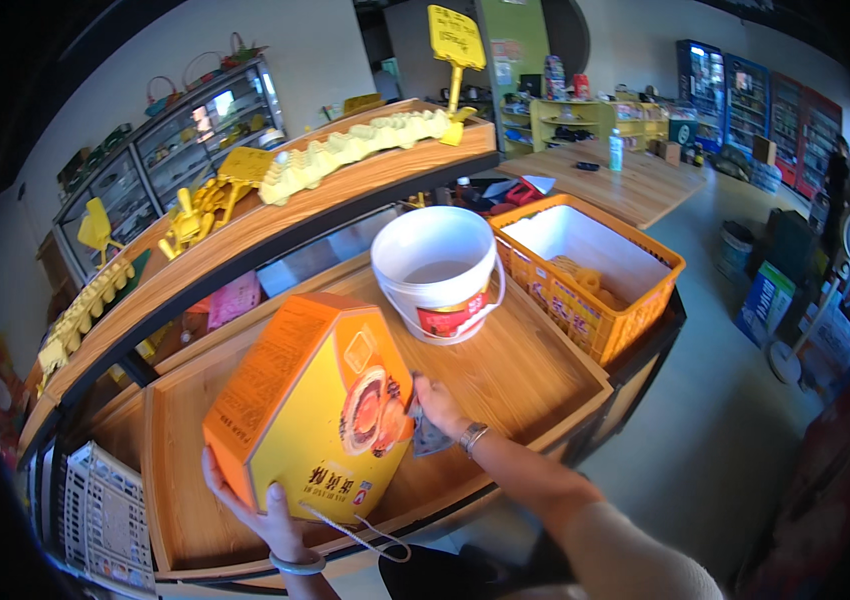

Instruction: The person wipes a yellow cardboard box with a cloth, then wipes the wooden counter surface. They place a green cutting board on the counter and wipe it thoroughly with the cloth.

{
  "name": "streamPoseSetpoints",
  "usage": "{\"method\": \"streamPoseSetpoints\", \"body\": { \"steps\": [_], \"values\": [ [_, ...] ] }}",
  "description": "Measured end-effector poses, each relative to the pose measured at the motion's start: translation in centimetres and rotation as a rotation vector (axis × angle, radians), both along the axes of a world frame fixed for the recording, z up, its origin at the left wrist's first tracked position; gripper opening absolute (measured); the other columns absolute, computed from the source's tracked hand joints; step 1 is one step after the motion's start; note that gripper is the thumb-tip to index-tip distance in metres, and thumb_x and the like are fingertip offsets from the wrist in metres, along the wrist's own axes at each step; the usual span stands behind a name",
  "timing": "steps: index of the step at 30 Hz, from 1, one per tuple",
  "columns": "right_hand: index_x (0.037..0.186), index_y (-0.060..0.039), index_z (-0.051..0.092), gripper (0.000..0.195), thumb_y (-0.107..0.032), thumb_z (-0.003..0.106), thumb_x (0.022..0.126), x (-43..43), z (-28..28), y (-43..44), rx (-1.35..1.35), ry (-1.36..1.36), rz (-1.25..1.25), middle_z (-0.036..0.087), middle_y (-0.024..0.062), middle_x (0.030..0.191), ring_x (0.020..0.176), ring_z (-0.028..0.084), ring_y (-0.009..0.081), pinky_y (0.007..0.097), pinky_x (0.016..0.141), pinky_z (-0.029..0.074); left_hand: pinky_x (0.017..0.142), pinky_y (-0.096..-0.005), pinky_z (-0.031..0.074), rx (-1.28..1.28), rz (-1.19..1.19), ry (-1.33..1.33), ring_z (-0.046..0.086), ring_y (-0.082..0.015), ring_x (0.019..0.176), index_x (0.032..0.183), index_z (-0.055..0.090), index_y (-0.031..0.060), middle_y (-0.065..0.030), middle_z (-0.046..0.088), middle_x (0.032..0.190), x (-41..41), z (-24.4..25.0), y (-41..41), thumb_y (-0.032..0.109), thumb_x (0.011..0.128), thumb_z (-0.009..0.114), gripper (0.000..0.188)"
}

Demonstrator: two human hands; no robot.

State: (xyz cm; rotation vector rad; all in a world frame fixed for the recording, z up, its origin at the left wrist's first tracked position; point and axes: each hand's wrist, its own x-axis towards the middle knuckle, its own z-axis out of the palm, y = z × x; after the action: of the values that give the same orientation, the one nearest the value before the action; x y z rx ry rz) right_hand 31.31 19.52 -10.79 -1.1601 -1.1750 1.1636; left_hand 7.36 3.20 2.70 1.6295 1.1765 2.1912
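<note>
A yellow and orange cardboard gift box point(320, 405) with a pastry picture and printed writing is tilted over the wooden display tray point(522, 382). My left hand point(263, 517) grips its lower left corner, thumb on the printed front and fingers along the orange side. A thin cord handle point(353, 534) hangs from the box's near edge. Bunched in my right hand point(440, 405) is a grey-blue patterned cloth point(431, 439), held against the right side of the box. Just beyond the box, a white plastic bucket point(440, 277) with a red label stands in the tray.
An orange plastic crate point(605, 322) holding yellowish items adjoins the tray on the right. A raised wooden shelf point(245, 225) with egg cartons point(353, 150) and yellow sign holders point(457, 45) runs behind. At left is a white plastic basket point(106, 517).
</note>
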Motion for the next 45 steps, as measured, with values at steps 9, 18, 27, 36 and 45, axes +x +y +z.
{"method": "streamPoseSetpoints", "body": {
  "steps": [9, 18, 27, 36, 45],
  "values": [
    [0.087, -0.0048, 0.060, 0.060, -0.049, 0.024, 0.107, 0.1, -7.0, -0.5, -0.004, -0.066, -0.013, 0.063, 0.0093, 0.065, 0.064, 0.065, 0.0242, 0.0381, 0.068, 0.052, 0.116, -0.0438, 0.029, -0.022, -0.029, 0.036, 0.036, -0.0289, 0.141, 0.155, 0.026, 0.0047, -0.0152, 0.031, 0.157, 0.3, 0.5, 0.5, 0.059, 0.083, 0.069, 0.100],
    [0.128, -0.0020, 0.051, 0.032, -0.026, 0.047, 0.107, -2.7, 1.1, -3.3, 0.362, 0.267, -0.202, 0.062, 0.0094, 0.110, 0.102, 0.057, 0.0153, 0.0299, 0.093, 0.047, 0.114, -0.0442, 0.032, -0.076, 0.060, 0.112, 0.039, -0.0313, 0.138, 0.154, 0.027, 0.0045, -0.0173, 0.033, 0.156, 0.1, 0.3, 1.4, 0.049, 0.088, 0.066, 0.090],
    [0.132, 0.0003, 0.049, 0.034, -0.021, 0.045, 0.106, -3.9, 9.4, -3.8, 0.702, -0.005, -0.276, 0.054, 0.0220, 0.127, 0.121, 0.051, 0.0361, 0.0418, 0.104, 0.041, 0.113, -0.0436, 0.033, -0.075, 0.113, 0.122, 0.040, -0.0312, 0.137, 0.154, 0.027, 0.0045, -0.0176, 0.037, 0.154, -1.1, 0.6, -0.1, 0.044, 0.088, 0.067, 0.087],
    [0.120, -0.0009, 0.055, 0.028, -0.022, 0.048, 0.103, -2.6, -7.7, -2.3, 0.189, -0.035, -0.173, 0.064, 0.0246, 0.112, 0.104, 0.062, 0.0409, 0.0439, 0.093, 0.049, 0.113, -0.0425, 0.033, 0.016, -0.005, 0.080, 0.042, -0.0284, 0.135, 0.155, 0.027, 0.0062, -0.0156, 0.041, 0.149, -1.4, 0.3, 1.3, 0.045, 0.084, 0.072, 0.092],
    [0.121, 0.0047, 0.050, 0.040, -0.012, 0.063, 0.086, -0.9, -7.3, -6.2, 0.332, -0.718, 0.069, 0.061, 0.0256, 0.119, 0.117, 0.050, 0.0457, 0.0484, 0.106, 0.038, 0.113, -0.0409, 0.035, -0.395, -0.202, -0.005, 0.043, -0.0229, 0.132, 0.150, 0.027, 0.0002, -0.0136, 0.043, 0.144, -5.4, -9.0, -1.2, 0.022, 0.092, 0.070, 0.076]
  ]
}}
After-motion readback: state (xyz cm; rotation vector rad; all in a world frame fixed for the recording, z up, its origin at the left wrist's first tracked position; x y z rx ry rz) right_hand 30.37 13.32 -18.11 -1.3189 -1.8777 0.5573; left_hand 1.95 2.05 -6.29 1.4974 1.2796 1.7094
